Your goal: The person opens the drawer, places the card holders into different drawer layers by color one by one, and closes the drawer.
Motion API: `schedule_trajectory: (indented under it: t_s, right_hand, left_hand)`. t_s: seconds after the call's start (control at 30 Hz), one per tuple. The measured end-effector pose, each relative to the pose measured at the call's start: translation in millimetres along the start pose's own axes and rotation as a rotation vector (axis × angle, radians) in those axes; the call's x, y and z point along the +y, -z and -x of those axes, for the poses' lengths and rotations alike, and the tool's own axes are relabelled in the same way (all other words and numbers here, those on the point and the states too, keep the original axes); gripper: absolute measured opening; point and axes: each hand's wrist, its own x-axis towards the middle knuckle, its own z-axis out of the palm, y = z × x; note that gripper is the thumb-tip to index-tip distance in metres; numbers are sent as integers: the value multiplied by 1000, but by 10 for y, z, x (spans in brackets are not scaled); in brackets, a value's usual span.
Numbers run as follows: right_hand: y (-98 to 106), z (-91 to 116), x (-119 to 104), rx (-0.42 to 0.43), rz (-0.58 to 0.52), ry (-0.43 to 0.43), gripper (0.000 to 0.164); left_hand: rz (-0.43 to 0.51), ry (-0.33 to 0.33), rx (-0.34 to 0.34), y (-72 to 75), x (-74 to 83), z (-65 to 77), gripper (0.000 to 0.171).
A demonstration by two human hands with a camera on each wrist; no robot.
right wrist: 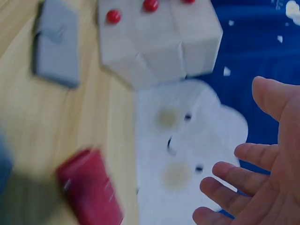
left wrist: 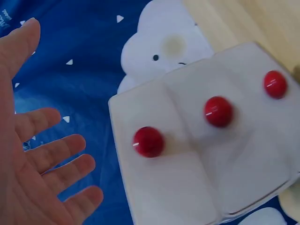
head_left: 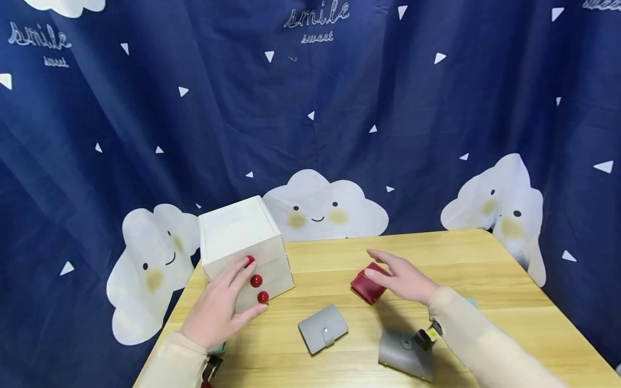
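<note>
A white box [head_left: 237, 229] with three stacked drawers, each with a round red knob [left wrist: 219, 111], stands at the table's left back corner. My left hand [head_left: 220, 307] is in front of it, fingers spread and relaxed; in the left wrist view they are apart from the knobs and hold nothing. Over a small dark red wallet [head_left: 367, 289] hovers my right hand [head_left: 405, 277], its fingers loosely extended. A gap shows between that hand and the red wallet [right wrist: 91, 187] in the right wrist view. A light grey snap wallet [head_left: 322, 327] lies between the hands.
A darker grey snap wallet [head_left: 400, 355] lies near the front, partly behind the right wrist's camera strap. Bits of teal items [head_left: 218, 348] peek out by both wrists. A navy curtain [head_left: 330, 108] with clouds hangs behind the wooden table [head_left: 320, 275].
</note>
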Motion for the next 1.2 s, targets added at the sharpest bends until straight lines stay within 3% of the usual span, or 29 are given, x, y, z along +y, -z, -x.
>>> schedule_trajectory:
  t_s: [0.17, 0.4, 0.67, 0.87, 1.2]
  right_hand:
    - [-88, -332, -332, -74, -14, 16, 66]
    - [-300, -761, -722, -126, 49, 55, 63]
    - [-642, -1198, -948, -135, 86, 73, 66]
    - [-860, -1406, -1010, -93, 48, 13, 63]
    - [-986, -1628, -1152, -76, 11, -84, 71]
  left_hand:
    - [-21, 34, 6, 95, -85, -161, 81]
    - [-47, 142, -44, 137, -362, -282, 81]
    - [-15, 324, -117, 82, -750, -289, 81]
    - [65, 413, -100, -6, -975, -237, 77]
    - [189, 557, -122, -54, -1105, -269, 74]
